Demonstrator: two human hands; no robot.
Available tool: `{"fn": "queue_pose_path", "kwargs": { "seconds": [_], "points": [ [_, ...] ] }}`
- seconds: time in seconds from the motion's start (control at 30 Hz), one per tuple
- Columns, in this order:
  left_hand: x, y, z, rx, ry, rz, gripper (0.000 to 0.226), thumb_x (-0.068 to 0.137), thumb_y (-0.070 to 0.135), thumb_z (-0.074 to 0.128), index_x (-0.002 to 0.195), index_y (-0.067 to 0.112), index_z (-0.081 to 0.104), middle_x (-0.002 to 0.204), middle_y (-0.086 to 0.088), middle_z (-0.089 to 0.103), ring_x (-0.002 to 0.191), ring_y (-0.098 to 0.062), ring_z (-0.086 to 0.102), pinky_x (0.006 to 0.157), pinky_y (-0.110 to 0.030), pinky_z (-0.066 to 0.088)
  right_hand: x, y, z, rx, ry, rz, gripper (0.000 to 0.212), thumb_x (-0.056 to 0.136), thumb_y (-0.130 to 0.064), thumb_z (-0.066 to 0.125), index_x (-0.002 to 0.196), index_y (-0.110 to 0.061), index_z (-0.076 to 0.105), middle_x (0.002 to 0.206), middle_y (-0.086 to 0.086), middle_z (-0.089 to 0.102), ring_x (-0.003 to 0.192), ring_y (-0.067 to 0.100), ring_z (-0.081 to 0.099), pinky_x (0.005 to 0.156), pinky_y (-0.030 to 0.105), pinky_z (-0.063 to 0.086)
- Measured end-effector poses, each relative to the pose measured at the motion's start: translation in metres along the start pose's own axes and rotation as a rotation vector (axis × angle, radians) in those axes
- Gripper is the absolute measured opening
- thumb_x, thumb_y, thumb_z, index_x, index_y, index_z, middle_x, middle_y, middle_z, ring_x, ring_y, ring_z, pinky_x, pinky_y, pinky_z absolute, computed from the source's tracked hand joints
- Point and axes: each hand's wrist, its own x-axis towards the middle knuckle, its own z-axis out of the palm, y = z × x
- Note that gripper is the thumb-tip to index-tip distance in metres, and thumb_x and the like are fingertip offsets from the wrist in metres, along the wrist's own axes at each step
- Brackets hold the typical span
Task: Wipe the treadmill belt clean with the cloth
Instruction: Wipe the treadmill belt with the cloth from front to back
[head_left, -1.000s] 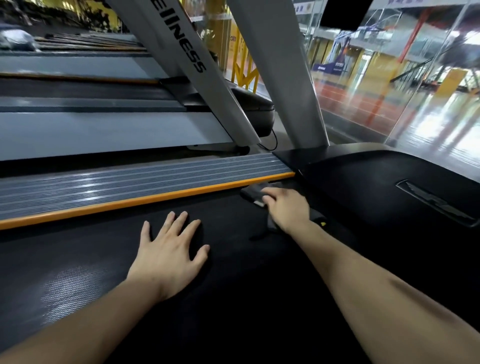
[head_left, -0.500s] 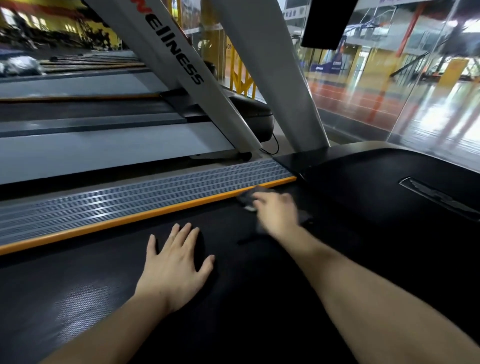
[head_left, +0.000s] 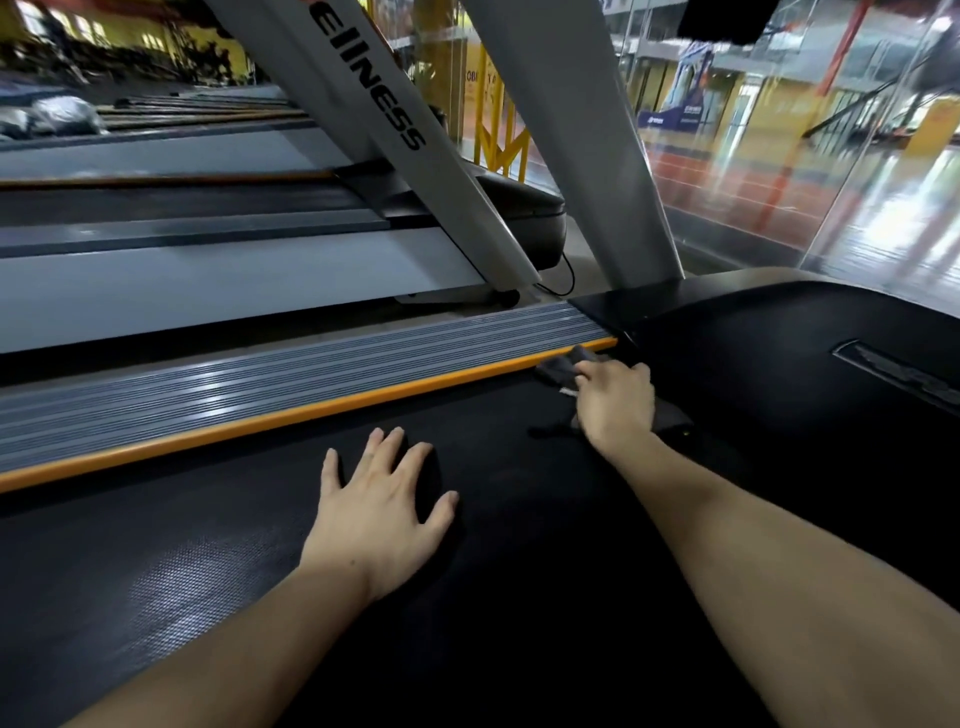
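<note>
The right hand (head_left: 615, 402) presses a dark cloth (head_left: 563, 370) onto the black treadmill belt (head_left: 218, 561), fingers curled over it, at the belt's far end just beside the orange strip (head_left: 291, 418). The left hand (head_left: 379, 512) lies flat on the belt, 5 fingers spread, holding nothing, nearer than the cloth.

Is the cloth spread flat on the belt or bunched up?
Bunched up: the cloth shows creases and uneven edges around the right hand.

Gym floor, row of treadmills (head_left: 208, 291) side by side, glass wall (head_left: 779, 171) facing a sports hall
</note>
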Motion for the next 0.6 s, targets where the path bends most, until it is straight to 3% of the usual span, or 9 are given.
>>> {"fn": "queue_pose_path", "kwargs": {
  "seconds": [0.17, 0.27, 0.37, 0.47, 0.6],
  "points": [
    [-0.003, 0.001, -0.002, 0.015, -0.011, 0.026, 0.075, 0.089, 0.077, 0.015, 0.153, 0.041, 0.026, 0.169, 0.010, 0.015, 0.156, -0.013, -0.005, 0.124, -0.056, -0.002, -0.052, -0.068, -0.001, 0.216, -0.055, -0.387, 0.026, 0.093, -0.042, 0.055, 0.113, -0.034, 0.069, 0.103, 0.000, 0.064, 0.097, 0.030, 0.051, 0.082, 0.041, 0.047],
    [-0.005, 0.001, -0.007, 0.014, -0.021, 0.091, 0.072, 0.090, 0.077, 0.018, 0.153, 0.045, 0.028, 0.168, 0.015, 0.016, 0.156, -0.009, -0.006, 0.125, -0.052, -0.003, -0.043, -0.056, 0.004, 0.276, -0.094, -0.487, 0.026, 0.093, -0.043, 0.058, 0.115, -0.036, 0.071, 0.110, -0.002, 0.066, 0.102, 0.027, 0.053, 0.087, 0.041, 0.049],
    [-0.006, 0.000, -0.007, -0.004, -0.023, 0.129, 0.070, 0.091, 0.077, 0.021, 0.153, 0.047, 0.029, 0.167, 0.018, 0.017, 0.155, -0.005, -0.005, 0.125, -0.050, -0.005, 0.006, 0.005, 0.010, 0.160, -0.056, -0.189, 0.027, 0.091, -0.046, 0.054, 0.112, -0.040, 0.070, 0.113, 0.000, 0.063, 0.103, 0.030, 0.056, 0.088, 0.038, 0.051],
    [-0.006, 0.001, -0.006, -0.008, -0.018, 0.132, 0.070, 0.090, 0.080, 0.022, 0.153, 0.049, 0.028, 0.167, 0.019, 0.016, 0.155, -0.005, -0.005, 0.125, -0.052, -0.004, 0.024, 0.054, 0.005, -0.003, -0.040, 0.051, 0.027, 0.098, -0.036, 0.050, 0.120, -0.035, 0.066, 0.117, 0.007, 0.057, 0.107, 0.034, 0.047, 0.085, 0.041, 0.046],
    [-0.004, 0.001, -0.007, -0.012, -0.013, 0.145, 0.070, 0.090, 0.080, 0.025, 0.152, 0.050, 0.031, 0.166, 0.019, 0.018, 0.155, -0.005, -0.003, 0.125, -0.051, -0.004, 0.003, 0.030, -0.004, 0.000, 0.016, 0.038, 0.026, 0.095, -0.036, 0.055, 0.118, -0.036, 0.067, 0.109, 0.008, 0.060, 0.100, 0.034, 0.050, 0.079, 0.040, 0.046]
  ]
}}
